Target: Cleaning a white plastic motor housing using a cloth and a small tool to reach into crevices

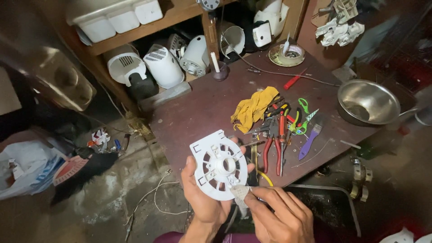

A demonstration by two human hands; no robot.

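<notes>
Cluttered workshop, dark brown surface [202,108] strewn with tools, and I'm holding a fan part just above its near edge.

My left hand [202,198] cups the white round plastic cover [219,164] from below, fingers closed round its rim, face tilted up at me. My right hand [279,218] pinches a small scrap of sandpaper [240,192] against the cover's lower right edge. Beyond lie red-handled pliers [275,144], a yellow rag [253,108], a steel bowl [368,102] far right.

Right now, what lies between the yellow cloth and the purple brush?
In the head view, a heap of hand tools: red-handled pliers and green-handled scissors lie between the yellow cloth and the purple brush.
</notes>
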